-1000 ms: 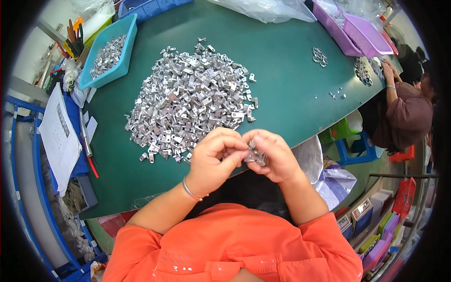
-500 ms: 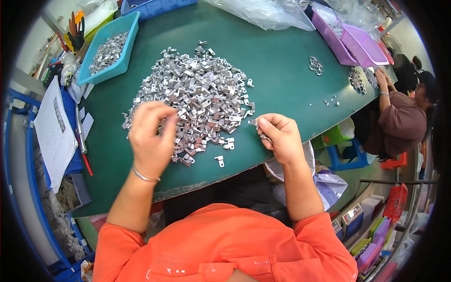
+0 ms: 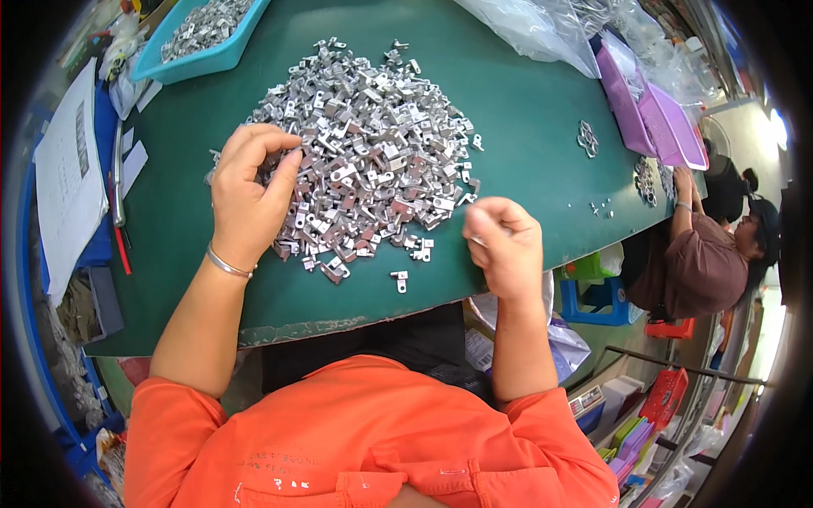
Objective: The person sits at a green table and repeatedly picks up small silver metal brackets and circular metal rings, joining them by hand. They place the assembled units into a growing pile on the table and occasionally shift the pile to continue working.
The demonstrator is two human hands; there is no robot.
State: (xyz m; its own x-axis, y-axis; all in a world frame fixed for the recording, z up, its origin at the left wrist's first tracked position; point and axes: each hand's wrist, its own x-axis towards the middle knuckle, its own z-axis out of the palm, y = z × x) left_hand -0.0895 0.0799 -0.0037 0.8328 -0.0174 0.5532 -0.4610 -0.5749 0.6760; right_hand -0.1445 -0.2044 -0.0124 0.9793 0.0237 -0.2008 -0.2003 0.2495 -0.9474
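Observation:
A large heap of small silvery metal brackets [image 3: 373,161] covers the middle of the green table. Over the heap's left side is my left hand [image 3: 246,182], its thumb and curved forefinger apart, with no piece visible between them. Right of the heap, my right hand [image 3: 510,245] is closed above the tabletop. A sliver of a small metal bracket [image 3: 478,241] shows at its thumb; the rest is hidden by the fingers. One loose bracket [image 3: 400,281] lies between the heap and the near table edge.
A teal basket [image 3: 233,56] of metal parts stands far left, near white papers [image 3: 72,182]. Purple baskets [image 3: 669,127] and clear plastic bags [image 3: 529,30] are at the far right. A cluster of metal rings [image 3: 587,140] lies nearer. Another person [image 3: 707,262] works at the right edge.
The view has shifted. The bracket that stuck out from my right fingertips is now mostly hidden in the closed hand. My left hand stays by the heap's left side, its fingers clearer.

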